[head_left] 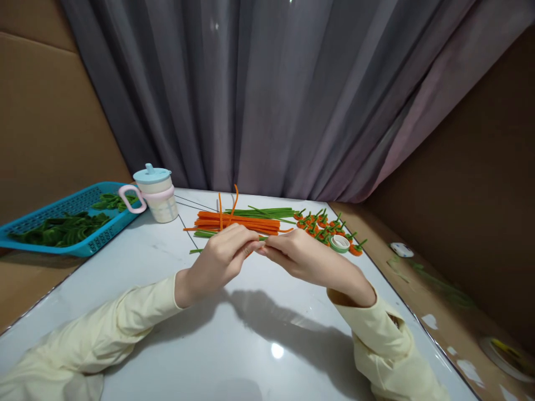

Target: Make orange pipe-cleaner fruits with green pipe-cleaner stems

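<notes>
My left hand [228, 250] and my right hand [298, 253] meet fingertip to fingertip above the white table, both closed in a pinch. A bit of orange pipe cleaner shows under the left fingers; most of the held piece is hidden. Just behind the hands lies a bundle of orange pipe cleaners [251, 221], two of them sticking up. Green pipe cleaners [276, 213] lie behind and partly under that bundle. Beyond my right hand sit several small orange pipe-cleaner shapes with green tops [356, 248], a roll of tape [339, 243] among them.
On the left a blue basket [90, 242] holds green fuzzy pieces [62, 228], next to a lidded cup [156, 195] with a pink handle. A grey curtain [267, 100] hangs behind the white table [259, 345]. Paper scraps [470, 370] and a white object [402, 249] lie on cardboard at right.
</notes>
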The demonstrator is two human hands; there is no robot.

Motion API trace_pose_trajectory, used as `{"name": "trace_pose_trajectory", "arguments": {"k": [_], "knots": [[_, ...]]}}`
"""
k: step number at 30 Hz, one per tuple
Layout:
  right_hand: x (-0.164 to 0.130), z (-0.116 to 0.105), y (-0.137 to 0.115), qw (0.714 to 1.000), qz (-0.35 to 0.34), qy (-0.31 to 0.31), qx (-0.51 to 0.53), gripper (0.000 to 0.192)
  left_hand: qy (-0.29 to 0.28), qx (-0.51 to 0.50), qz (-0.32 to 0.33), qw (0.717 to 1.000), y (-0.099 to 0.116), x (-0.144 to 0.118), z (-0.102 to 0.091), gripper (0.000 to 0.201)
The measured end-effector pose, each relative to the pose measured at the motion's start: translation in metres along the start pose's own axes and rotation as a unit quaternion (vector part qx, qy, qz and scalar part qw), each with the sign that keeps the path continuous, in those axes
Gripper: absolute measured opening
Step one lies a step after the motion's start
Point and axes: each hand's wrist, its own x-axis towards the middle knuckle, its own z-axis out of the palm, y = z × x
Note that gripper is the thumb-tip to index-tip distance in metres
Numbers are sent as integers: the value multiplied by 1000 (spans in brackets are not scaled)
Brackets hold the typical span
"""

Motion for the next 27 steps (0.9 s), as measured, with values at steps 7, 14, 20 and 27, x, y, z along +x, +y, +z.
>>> {"name": "trace_pose_trajectory", "arguments": {"k": [7,14,20,27], "knots": [[-3,3,-6,983,-15,-15,-180,25,-19,-15,-47,999,1,1,1,16],[-2,2,-5,996,10,-28,-87,26,-52,-31,-78,995,2,1,2,19],[3,-1,1,997,28,-68,24,30,-67,-32,-73,995,0,-3,4,19],[7,2,1,999,22,-38,30,32,-48,-29,-49,997,-1,-5,4,16]]}}
